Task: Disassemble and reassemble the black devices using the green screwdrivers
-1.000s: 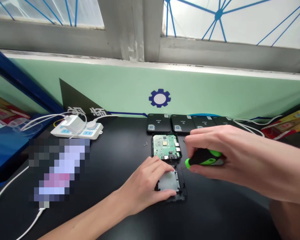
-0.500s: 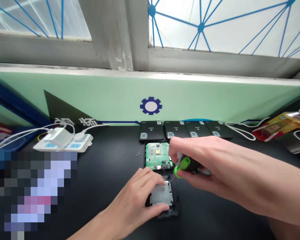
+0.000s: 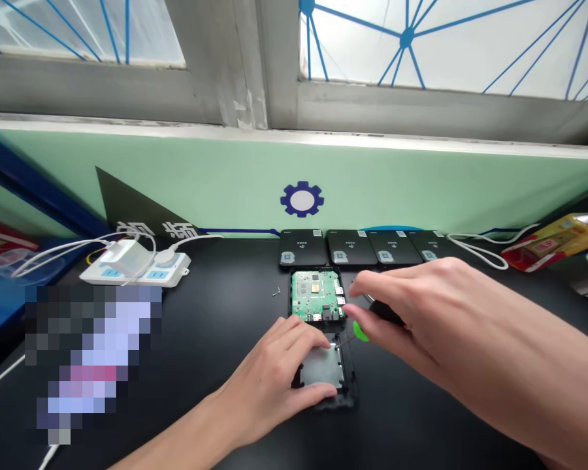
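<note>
My left hand (image 3: 284,369) presses on a black plastic casing cover (image 3: 350,395), thumb along its near side and fingers over its far edge. Inside the cover lies a silver metal plate (image 3: 322,369). My right hand (image 3: 411,307) holds a screwdriver (image 3: 360,331) with a black and green handle, its thin shaft slanting down to the plate's far right corner. The exact contact of the tip is too small to tell. Just beyond the cover sits an open black housing with a green circuit board (image 3: 313,297). Several small screws (image 3: 276,292) lie to its left.
Several closed black boxes (image 3: 302,248) stand along the back wall. At left are a white power strip (image 3: 137,267) with plugs and a pixelated patch (image 3: 93,359). White cables (image 3: 480,251) and a yellow and red package (image 3: 543,245) are at the right.
My right-hand fingers have shifted around the screwdriver handle, and less of its green part shows. My left hand stays on the cover. The whole view has shifted slightly.
</note>
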`<state>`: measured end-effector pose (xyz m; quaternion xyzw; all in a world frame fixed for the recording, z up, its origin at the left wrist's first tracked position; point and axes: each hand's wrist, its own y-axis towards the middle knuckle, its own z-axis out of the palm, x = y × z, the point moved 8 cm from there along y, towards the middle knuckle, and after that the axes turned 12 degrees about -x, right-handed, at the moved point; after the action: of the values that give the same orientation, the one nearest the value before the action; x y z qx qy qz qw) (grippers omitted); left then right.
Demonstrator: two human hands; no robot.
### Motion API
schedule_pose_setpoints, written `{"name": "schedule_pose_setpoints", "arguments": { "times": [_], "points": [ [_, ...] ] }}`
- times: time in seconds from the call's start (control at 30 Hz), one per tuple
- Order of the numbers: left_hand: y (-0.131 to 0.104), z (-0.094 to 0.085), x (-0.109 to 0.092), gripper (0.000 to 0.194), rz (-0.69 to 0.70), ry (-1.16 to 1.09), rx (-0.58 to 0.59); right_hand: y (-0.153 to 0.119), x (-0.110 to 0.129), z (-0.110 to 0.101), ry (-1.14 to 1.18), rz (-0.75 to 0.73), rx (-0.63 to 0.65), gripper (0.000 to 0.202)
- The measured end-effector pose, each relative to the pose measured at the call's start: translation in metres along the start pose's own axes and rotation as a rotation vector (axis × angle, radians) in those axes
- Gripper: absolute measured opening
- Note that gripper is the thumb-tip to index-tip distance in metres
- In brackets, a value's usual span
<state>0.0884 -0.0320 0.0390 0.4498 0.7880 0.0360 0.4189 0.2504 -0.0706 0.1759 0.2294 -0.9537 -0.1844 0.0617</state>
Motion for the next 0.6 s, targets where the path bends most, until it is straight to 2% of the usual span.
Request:
{"name": "schedule_pose_setpoints", "arguments": {
  "times": [0.1, 0.17, 0.23, 0.33, 0.43, 0.5, 0.6],
  "points": [
    [0.000, 0.001, 0.001, 0.049, -0.001, -0.012, 0.006, -0.013, 0.013, -0.001, 0.087, -0.122, 0.002, 0.057],
    [-0.001, 0.002, 0.002, 0.049, 0.003, -0.017, 0.006, -0.020, 0.020, -0.002, 0.137, -0.177, 0.032, 0.068],
    [-0.002, 0.003, 0.004, 0.048, 0.005, -0.015, 0.002, -0.017, 0.019, -0.004, 0.130, -0.153, 0.017, 0.060],
    [-0.002, 0.003, 0.004, 0.045, 0.005, -0.014, -0.013, -0.001, 0.015, -0.006, 0.061, -0.089, -0.044, 0.036],
    [-0.002, 0.002, 0.002, 0.049, -0.001, -0.016, -0.010, 0.013, 0.010, 0.000, -0.051, 0.007, -0.036, 0.013],
    [-0.002, 0.002, 0.002, 0.048, -0.014, -0.015, 0.009, 0.016, 0.009, 0.003, -0.081, 0.048, -0.008, 0.010],
    [-0.001, 0.002, 0.002, 0.046, -0.023, -0.029, 0.018, 0.010, 0.016, 0.004, 0.051, -0.018, 0.044, 0.014]
  ]
}}
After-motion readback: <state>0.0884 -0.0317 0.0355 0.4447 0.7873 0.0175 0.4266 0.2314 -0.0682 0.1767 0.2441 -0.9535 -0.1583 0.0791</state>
